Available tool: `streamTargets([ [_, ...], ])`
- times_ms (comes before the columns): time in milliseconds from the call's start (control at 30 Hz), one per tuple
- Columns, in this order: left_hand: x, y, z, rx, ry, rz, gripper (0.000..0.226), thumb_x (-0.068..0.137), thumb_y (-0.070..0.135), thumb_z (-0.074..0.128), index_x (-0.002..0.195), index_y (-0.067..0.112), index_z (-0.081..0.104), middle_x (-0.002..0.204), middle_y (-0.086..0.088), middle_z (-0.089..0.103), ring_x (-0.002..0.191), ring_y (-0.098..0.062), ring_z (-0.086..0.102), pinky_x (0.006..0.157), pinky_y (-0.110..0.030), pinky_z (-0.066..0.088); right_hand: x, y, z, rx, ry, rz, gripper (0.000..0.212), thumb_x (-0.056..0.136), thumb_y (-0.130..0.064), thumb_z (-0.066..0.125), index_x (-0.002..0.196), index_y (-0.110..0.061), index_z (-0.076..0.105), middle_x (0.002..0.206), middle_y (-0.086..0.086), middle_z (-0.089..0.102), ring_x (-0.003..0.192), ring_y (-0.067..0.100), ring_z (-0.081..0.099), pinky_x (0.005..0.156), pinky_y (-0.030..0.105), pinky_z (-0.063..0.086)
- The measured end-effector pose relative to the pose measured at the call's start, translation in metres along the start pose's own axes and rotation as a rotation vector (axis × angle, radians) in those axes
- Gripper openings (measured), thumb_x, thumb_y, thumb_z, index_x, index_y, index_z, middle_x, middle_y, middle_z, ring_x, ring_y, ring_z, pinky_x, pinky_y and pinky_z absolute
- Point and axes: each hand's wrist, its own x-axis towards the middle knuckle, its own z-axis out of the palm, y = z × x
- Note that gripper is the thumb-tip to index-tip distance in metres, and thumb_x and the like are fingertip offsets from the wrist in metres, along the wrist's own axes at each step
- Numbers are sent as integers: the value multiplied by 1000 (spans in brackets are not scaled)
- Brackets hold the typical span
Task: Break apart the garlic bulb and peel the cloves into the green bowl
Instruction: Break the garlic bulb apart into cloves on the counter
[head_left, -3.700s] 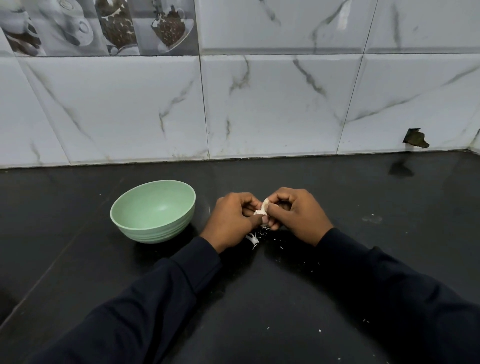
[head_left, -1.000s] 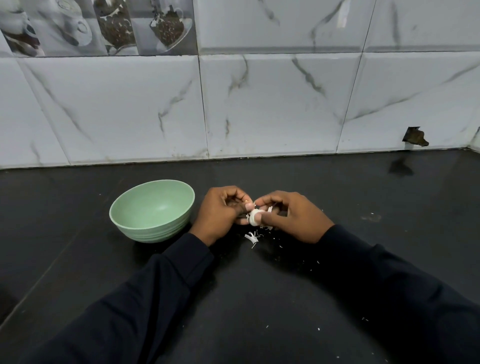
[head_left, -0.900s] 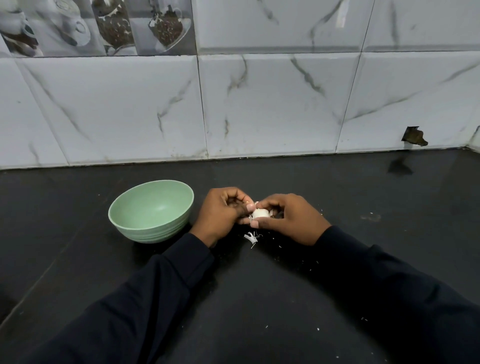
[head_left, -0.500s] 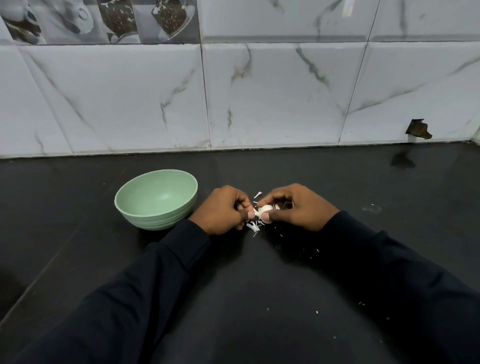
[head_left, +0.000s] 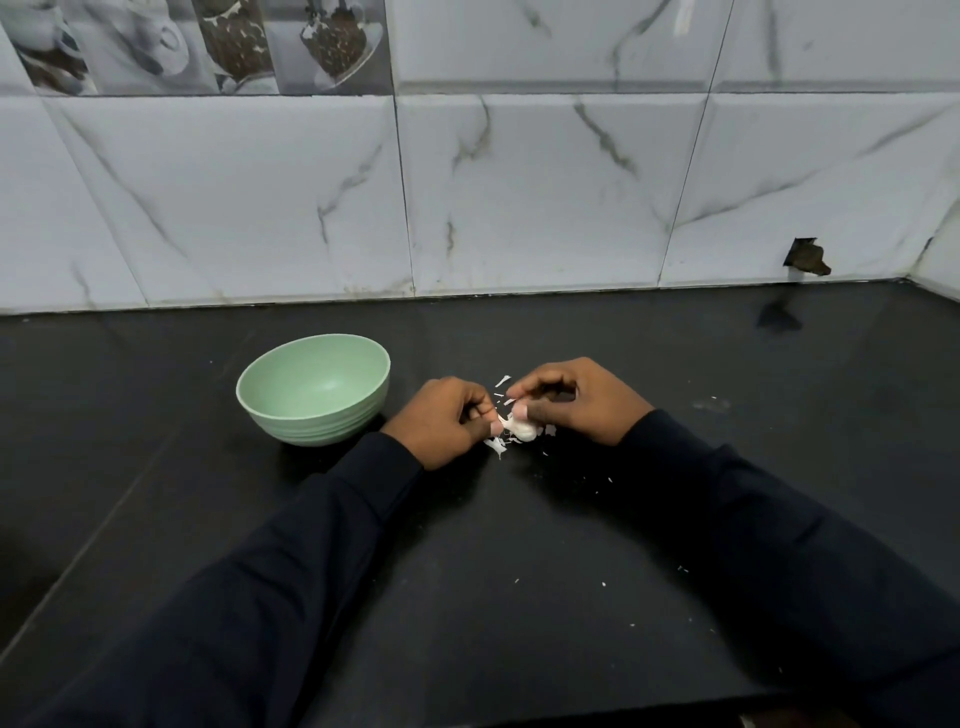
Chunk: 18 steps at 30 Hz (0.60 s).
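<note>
A small white garlic bulb (head_left: 521, 428) sits between my two hands, low over the black counter. My left hand (head_left: 447, 420) pinches its left side with curled fingers. My right hand (head_left: 576, 399) pinches its top and right side with thumb and forefinger. White bits of garlic skin (head_left: 496, 445) lie on the counter under and around the bulb. The green bowl (head_left: 314, 388) stands upright to the left of my left hand, and I see nothing inside it. Both arms wear dark sleeves.
The black counter (head_left: 519, 545) runs back to a white marble-tiled wall (head_left: 519, 197). A broken dark hole in the tile (head_left: 807, 256) shows at the far right. Small skin flecks (head_left: 602, 584) are scattered on the counter nearer to me.
My hands have kept working the bulb in the same spot, and more bits of skin now lie around it. The bowl has not moved; the camera has shifted slightly.
</note>
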Motion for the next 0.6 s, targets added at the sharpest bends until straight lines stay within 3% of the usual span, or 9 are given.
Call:
streamTargets([
  [67, -1, 2, 2, -2, 5, -1, 11, 89, 21, 76, 82, 15, 72, 78, 2, 74, 72, -15, 65, 70, -28, 49, 0, -6, 2, 65, 102, -27, 14, 95, -31, 74, 91, -18, 79, 84, 0, 76, 78, 16, 69, 74, 34, 55],
  [133, -1, 2, 6, -5, 14, -3, 13, 90, 21, 75, 79, 16, 71, 76, 2, 72, 67, -10, 59, 67, -27, 47, 2, -17, 4, 216, 180, -23, 33, 100, -36, 65, 82, -9, 73, 74, 12, 68, 66, 18, 62, 63, 32, 50],
  [267, -3, 2, 10, -39, 27, -4, 11, 90, 21, 74, 81, 15, 72, 77, 0, 73, 67, -7, 57, 66, -24, 46, 18, -46, 2, 613, 218, 91, 55, 103, -51, 52, 63, -14, 47, 59, 4, 43, 50, 18, 42, 50, 28, 38],
  [400, -3, -1, 11, -53, 31, 3, 12, 89, 21, 76, 79, 16, 71, 78, -4, 73, 67, -9, 56, 66, -29, 48, 34, -64, 8, 954, 162, 135, 54, 104, -31, 41, 53, -19, 26, 50, 0, 20, 41, 14, 13, 41, 18, 17],
  [500, -2, -3, 11, -57, 32, 12, 12, 88, 21, 76, 80, 14, 72, 76, -2, 72, 66, -9, 55, 66, -29, 48, 41, -85, 6, 1024, 185, 127, 49, 98, -21, 37, 53, -23, 19, 48, -2, 11, 38, 12, 6, 40, 12, 13],
  [600, -2, -1, 11, -48, 46, 19, 14, 89, 19, 75, 77, 15, 69, 70, 5, 68, 62, -4, 52, 64, -24, 45, 44, -86, 20, 990, 228, 184, 45, 94, -21, 39, 55, -25, 17, 49, -3, 9, 40, 11, 5, 45, 15, 7],
])
